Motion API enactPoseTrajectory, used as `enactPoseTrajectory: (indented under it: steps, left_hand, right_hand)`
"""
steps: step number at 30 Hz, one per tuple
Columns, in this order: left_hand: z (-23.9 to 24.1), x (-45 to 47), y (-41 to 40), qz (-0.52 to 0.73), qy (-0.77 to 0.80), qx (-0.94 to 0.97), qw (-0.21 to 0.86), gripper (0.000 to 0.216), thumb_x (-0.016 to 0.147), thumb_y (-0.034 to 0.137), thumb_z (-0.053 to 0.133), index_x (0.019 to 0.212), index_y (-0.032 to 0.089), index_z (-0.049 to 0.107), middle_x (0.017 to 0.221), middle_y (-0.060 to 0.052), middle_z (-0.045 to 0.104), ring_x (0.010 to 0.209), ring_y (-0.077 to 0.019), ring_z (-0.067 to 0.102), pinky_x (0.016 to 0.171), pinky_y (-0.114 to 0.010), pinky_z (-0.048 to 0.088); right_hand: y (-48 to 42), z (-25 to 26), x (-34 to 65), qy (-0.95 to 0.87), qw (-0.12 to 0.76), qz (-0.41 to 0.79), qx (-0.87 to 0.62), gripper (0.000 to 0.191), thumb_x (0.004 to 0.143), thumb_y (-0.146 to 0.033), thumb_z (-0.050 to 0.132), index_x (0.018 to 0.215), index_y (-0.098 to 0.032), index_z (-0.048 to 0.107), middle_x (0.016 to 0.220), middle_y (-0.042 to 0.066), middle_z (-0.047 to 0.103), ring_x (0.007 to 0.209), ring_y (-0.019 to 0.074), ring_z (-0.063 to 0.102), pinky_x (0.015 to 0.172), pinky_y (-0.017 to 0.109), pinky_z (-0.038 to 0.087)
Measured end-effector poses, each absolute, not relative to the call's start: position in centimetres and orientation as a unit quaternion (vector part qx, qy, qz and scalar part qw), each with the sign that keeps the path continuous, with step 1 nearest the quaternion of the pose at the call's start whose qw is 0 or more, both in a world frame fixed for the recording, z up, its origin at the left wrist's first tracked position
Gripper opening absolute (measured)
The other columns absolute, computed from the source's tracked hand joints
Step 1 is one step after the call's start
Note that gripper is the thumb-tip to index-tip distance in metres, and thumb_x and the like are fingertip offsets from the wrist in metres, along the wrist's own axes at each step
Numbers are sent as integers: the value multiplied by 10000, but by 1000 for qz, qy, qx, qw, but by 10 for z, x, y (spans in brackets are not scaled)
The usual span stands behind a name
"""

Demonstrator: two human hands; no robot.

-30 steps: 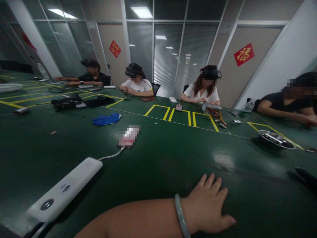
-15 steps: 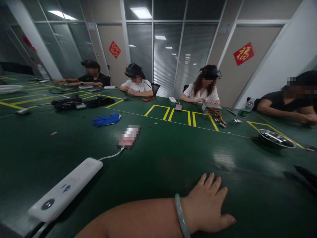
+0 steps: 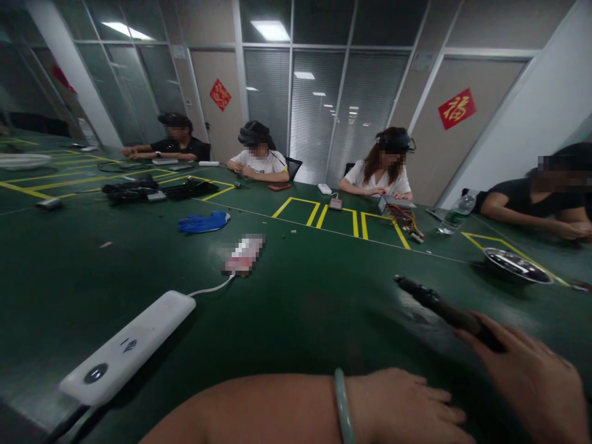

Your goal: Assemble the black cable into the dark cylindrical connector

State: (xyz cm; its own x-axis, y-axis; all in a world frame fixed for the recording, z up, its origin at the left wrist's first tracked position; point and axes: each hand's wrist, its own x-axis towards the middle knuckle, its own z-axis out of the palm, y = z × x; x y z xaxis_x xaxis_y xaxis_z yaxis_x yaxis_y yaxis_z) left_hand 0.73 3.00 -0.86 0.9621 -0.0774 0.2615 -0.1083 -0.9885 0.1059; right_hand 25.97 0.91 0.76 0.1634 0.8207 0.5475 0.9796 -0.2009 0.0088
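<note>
My left hand (image 3: 402, 404), with a pale green bangle (image 3: 342, 407) at its wrist, rests palm down low on the green table (image 3: 296, 327). Its fingers are stretched out toward the right and hold nothing. At the lower right, my right hand (image 3: 531, 376) is closed around the rear of a long black stick-like tool (image 3: 435, 302). The tool is held above the table, its narrow end pointing up and left; its exact kind is unclear. A gap separates the tool from my left hand.
A white power bank (image 3: 134, 351) is wired to a phone (image 3: 244, 254) at left. Beyond lie a blue glove (image 3: 203, 222), a steel bowl (image 3: 518, 266), a water bottle (image 3: 457, 213) and a metal box with coloured wires (image 3: 407, 222). Several people sit across the table.
My right hand has come into view from the right, bringing the black tool up and left. My left hand has turned, its fingers now pointing right and lower. The view has shifted slightly.
</note>
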Motion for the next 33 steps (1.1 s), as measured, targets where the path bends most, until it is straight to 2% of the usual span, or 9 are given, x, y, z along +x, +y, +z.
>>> enactPoseTrajectory:
  steps: [3, 7, 13, 17, 23, 26, 29, 31, 33]
  left_hand:
    - [-4, 7, 26, 114, -54, 990, 57, 342, 921, 376, 442, 1111, 168, 636, 1119, -43, 653, 1018, -206, 601, 761, -320, 512]
    - [0, 3, 23, 83, -37, 993, 73, 306, 893, 343, 500, 1027, 134, 678, 957, -64, 697, 875, -217, 635, 658, -329, 500]
    - [-4, 6, 22, 92, -38, 989, 112, 367, 890, 387, 507, 1072, 108, 662, 888, -69, 704, 793, -206, 650, 654, -310, 503]
    - [-11, 12, 22, 99, -53, 989, 96, 348, 884, 376, 498, 975, 101, 691, 800, -68, 700, 767, -215, 646, 647, -322, 494]
    - [-13, 13, 21, 145, -80, 984, 68, 335, 892, 394, 483, 944, 148, 703, 783, -37, 690, 783, -212, 623, 612, -340, 456]
    - [-3, 6, 23, 196, -56, 978, 47, 340, 918, 413, 430, 962, 190, 684, 854, -22, 686, 853, -205, 607, 684, -341, 457]
    - [11, -6, 28, 258, 51, 964, 40, 339, 935, 377, 414, 1156, 190, 589, 1094, -39, 644, 1032, -199, 556, 865, -343, 428]
    - [16, -11, 32, 273, 151, 949, 45, 443, 927, 416, 450, 1313, 199, 461, 1292, -62, 537, 1179, -218, 471, 950, -360, 385]
    - [15, -13, 36, 270, 234, 933, 44, 597, 895, 503, 490, 1385, 186, 365, 1387, -102, 440, 1251, -251, 402, 1006, -400, 339]
  right_hand:
    - [13, -3, 198, -690, 157, -185, -681, 490, 816, -573, 505, 1220, -302, 566, 1099, 71, 657, 941, 305, 602, 752, 429, 422]
    - [11, -10, 149, -737, 154, -170, -635, 459, 849, -536, 490, 1256, -331, 541, 1121, 55, 641, 1003, 291, 574, 835, 446, 382]
    - [17, -22, 154, -720, 166, -148, -657, 433, 902, -461, 423, 1295, -309, 524, 1098, 77, 622, 1010, 289, 550, 819, 453, 389]
    - [19, -24, 156, -744, 202, -99, -629, 385, 904, -398, 448, 1261, -320, 571, 1069, 82, 597, 972, 259, 552, 818, 416, 431]
    - [7, 4, 146, -767, 218, 6, -603, 363, 901, -389, 472, 1237, -315, 585, 1165, 67, 587, 1018, 237, 579, 890, 401, 473]
    - [-5, 20, 167, -761, 200, 14, -617, 397, 904, -413, 458, 1285, -333, 538, 1263, 42, 560, 1069, 217, 584, 911, 346, 489]
    - [-18, 21, 217, -756, 166, -12, -633, 498, 873, -462, 493, 1347, -309, 482, 1335, 59, 520, 1129, 250, 565, 943, 368, 480]
    - [-30, 11, 257, -751, 128, -13, -648, 604, 817, -513, 559, 1371, -294, 458, 1363, 81, 499, 1145, 292, 556, 943, 414, 482]
    - [-44, -4, 290, -739, 94, 0, -667, 707, 758, -545, 617, 1396, -311, 423, 1378, 83, 490, 1130, 316, 568, 910, 433, 506]
